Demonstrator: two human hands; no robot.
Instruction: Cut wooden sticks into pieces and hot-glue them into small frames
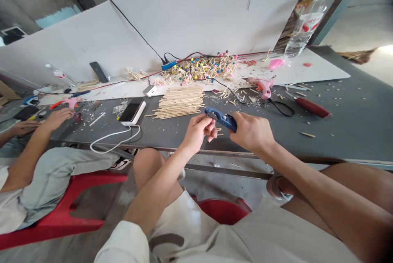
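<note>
My right hand [253, 132] is wrapped round a blue hand cutter [221, 118] with a curved head and a silvery pivot. At the head of the cutter, the thumb and fingers of my left hand [199, 132] are pinched together; what they hold is too small or hidden to make out. Short pale stick pieces [219, 132] show between the hands, just below the cutter. Behind my left hand lies a flat stack of thin wooden sticks [179, 102]. A pile of short sticks with coloured ball ends [202, 68] spreads along the white board beyond.
A pink glue gun [264, 87] and a red-handled tool [313, 107] lie to the right. A water bottle [307, 23] stands at the back right. Left of the sticks is a phone on a white power bank [133, 111] with a cable. A co-worker's hands [59, 119] are far left.
</note>
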